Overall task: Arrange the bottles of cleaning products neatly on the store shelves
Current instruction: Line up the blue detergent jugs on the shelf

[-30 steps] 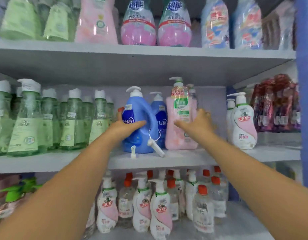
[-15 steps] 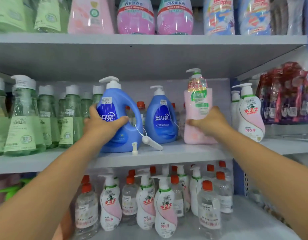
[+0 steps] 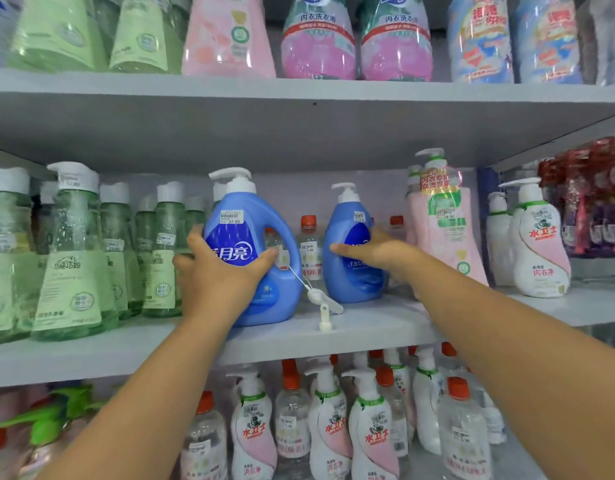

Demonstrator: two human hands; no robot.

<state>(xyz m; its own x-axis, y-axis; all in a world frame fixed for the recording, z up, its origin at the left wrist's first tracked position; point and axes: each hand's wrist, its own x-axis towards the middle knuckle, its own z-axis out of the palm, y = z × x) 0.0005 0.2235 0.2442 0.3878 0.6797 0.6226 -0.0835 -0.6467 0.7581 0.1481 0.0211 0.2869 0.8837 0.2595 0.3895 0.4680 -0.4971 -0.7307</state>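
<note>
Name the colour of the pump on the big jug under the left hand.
White, on the blue jug; head view.

**Hidden and cut-off items**

Top-row bottles [image 3: 316,36]: caps cut off by upper edge. Clear red-capped bottle [image 3: 309,247]: partly hidden behind blue jugs. Left hand [image 3: 219,271]: covers large blue jug [image 3: 250,251] label. Near-left green sprayers [image 3: 53,417]: blurred.
</note>
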